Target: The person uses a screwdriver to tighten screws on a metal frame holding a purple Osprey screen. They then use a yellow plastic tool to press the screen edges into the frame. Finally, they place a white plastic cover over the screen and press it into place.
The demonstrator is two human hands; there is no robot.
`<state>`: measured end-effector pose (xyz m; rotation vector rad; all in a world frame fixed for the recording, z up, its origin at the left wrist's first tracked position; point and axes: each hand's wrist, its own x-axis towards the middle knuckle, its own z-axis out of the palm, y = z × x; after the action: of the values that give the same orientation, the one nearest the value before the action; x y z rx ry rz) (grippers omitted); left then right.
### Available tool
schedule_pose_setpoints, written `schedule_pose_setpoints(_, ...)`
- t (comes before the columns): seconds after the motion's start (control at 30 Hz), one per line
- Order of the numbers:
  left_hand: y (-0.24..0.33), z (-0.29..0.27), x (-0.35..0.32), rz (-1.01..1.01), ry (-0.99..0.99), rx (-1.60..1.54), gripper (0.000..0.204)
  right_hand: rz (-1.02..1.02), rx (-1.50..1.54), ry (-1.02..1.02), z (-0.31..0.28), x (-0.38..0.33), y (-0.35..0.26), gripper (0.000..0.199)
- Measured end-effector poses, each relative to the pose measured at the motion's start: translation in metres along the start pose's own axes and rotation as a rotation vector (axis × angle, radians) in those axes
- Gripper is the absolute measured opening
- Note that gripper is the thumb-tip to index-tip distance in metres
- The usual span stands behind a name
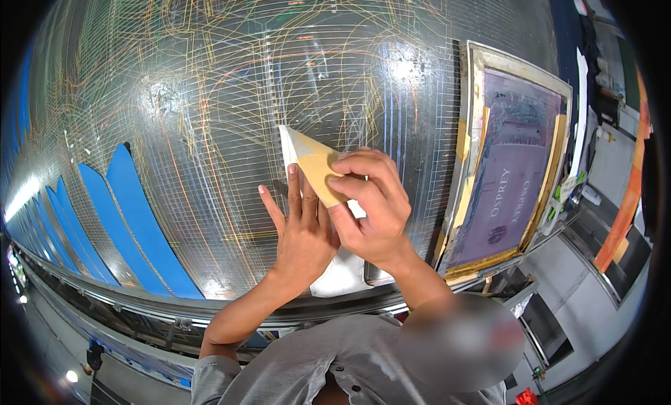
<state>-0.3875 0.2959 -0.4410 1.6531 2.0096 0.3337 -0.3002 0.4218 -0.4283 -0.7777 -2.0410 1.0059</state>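
My left hand (304, 241) lies with its fingers stretched out and spread, flat on a white pointed piece (341, 276) that looks like fabric. This piece sits on the dark table, and its tip reaches past my fingertips. Between the bent fingers and thumb of my right hand (374, 209) is a thin yellow sheet (318, 169), paper or tape, I cannot tell which. The sheet tapers to a paler point near the white tip. It partly covers some left fingers. Whether it sticks to the white piece is hidden.
Several blue pointed fabric pieces (143, 223) lie along the table's near edge at the left. A screen-printing frame (472, 118) with purple mesh rests on the right. Curved and straight coloured lines cover the dark tabletop (231, 125). Beyond the frame are shelves and an orange strip (627, 195).
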Motion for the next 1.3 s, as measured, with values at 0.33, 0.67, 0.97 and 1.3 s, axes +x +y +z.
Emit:
schedule_pose_setpoints(0.33, 0.003, 0.007, -0.01, 0.03, 0.035, -0.207, 0.061, 0.069, 0.029, 0.009, 0.002, -0.027, -0.028, 0.034)
schedule_pose_setpoints(0.67, 0.005, 0.022, -0.025, 0.052, 0.076, -0.207, 0.062, 0.105, 0.061, 0.036, 0.019, -0.054, -0.031, 0.035)
schedule_pose_setpoints(0.97, 0.005, 0.02, -0.026, 0.031, 0.09, -0.18, 0.063, 0.097, 0.031, 0.047, 0.024, -0.045, -0.031, 0.034)
schedule_pose_setpoints(1.3, -0.003, 0.017, -0.015, 0.005, 0.085, -0.107, 0.064, 0.099, 0.019, -0.013, 0.022, -0.031, -0.041, 0.039)
